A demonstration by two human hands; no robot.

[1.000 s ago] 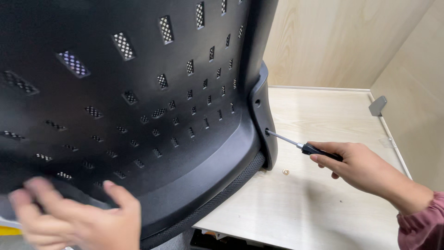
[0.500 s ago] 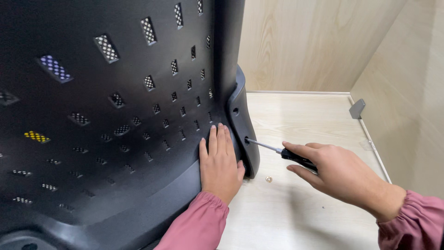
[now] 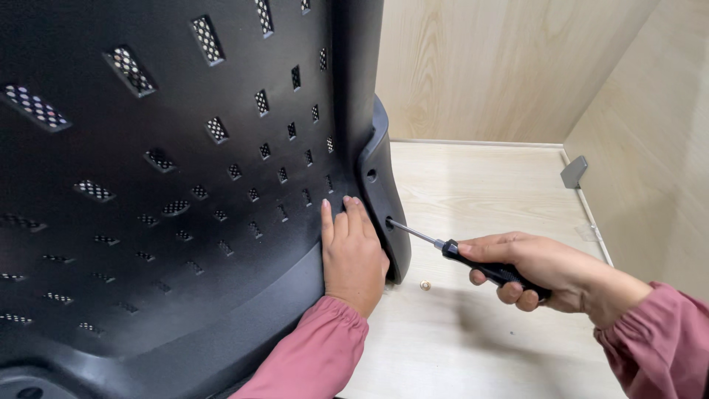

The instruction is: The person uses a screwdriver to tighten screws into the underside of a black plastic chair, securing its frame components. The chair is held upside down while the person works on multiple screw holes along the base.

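Sleeves of dusty pink fabric with gathered cuffs come in from the bottom edge, one on each arm. The left hand (image 3: 352,255) lies flat, fingers together and pointing up, pressed against the black perforated plastic chair back (image 3: 185,185) near its right edge; it grips nothing. The right hand (image 3: 543,270) is wrapped around the black handle of a screwdriver with a thin metal shaft (image 3: 443,247), fingers curled tight on it. The shaft runs left and slightly up, and its tip sits in a hole in the black curved side bracket (image 3: 384,199) that runs down the chair back's edge. A second hole shows higher on the same bracket. The two hands are near each other, with the bracket between them. Just below the shaft, a small brass-coloured round fastener (image 3: 425,284) lies loose on the pale wood-grain table (image 3: 487,192). Farther back, a small grey plastic clip (image 3: 574,171) sits by the corner where light wooden wall panels (image 3: 487,66) meet.
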